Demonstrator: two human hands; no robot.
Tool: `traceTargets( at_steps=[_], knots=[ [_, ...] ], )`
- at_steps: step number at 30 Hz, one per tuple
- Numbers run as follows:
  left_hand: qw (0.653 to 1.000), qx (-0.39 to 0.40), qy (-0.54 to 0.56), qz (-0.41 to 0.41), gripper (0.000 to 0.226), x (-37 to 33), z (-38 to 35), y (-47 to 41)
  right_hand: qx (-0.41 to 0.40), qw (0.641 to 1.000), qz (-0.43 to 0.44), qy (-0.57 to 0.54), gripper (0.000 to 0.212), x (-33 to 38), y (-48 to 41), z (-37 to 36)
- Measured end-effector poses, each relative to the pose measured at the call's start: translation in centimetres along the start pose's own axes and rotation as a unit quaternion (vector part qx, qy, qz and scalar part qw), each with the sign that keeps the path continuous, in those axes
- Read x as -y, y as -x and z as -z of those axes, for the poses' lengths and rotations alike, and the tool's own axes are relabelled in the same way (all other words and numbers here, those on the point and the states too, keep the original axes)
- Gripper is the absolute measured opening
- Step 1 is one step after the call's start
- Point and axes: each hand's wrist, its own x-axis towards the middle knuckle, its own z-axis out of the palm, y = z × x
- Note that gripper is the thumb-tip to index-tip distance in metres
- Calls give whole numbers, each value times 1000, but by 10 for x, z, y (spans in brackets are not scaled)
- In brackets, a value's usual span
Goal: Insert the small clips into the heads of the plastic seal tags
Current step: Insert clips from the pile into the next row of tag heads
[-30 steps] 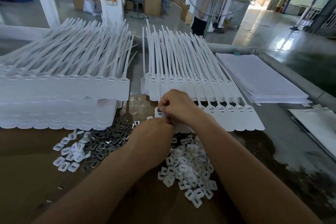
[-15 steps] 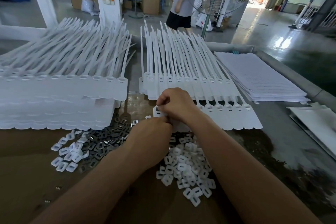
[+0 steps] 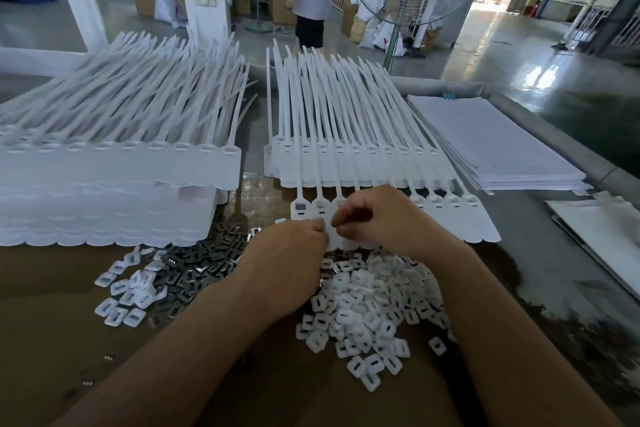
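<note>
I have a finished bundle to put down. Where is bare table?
Bare brown tabletop lies near left, before the tall stack of white seal tags and left of the dark metal clips. The grey surface right of the white plastic clip pile is free. The middle between them is crowded.

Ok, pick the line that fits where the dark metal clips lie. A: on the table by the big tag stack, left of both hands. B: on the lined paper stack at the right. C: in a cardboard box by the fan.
A: the dark metal clips lie loose on the table at the foot of the big tag stack, just left of the left hand.
</note>
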Motion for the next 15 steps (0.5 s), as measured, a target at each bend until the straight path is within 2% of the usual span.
traceTargets(
  at_steps=[7, 15],
  knots=[
    [1000, 3, 2, -3, 41, 1, 2, -2, 52, 993, -33, 101, 5, 4, 6, 7],
    [1000, 4, 0, -6, 41, 0, 1, -2, 83, 980, -38, 174, 5, 10, 7, 1]
  ],
)
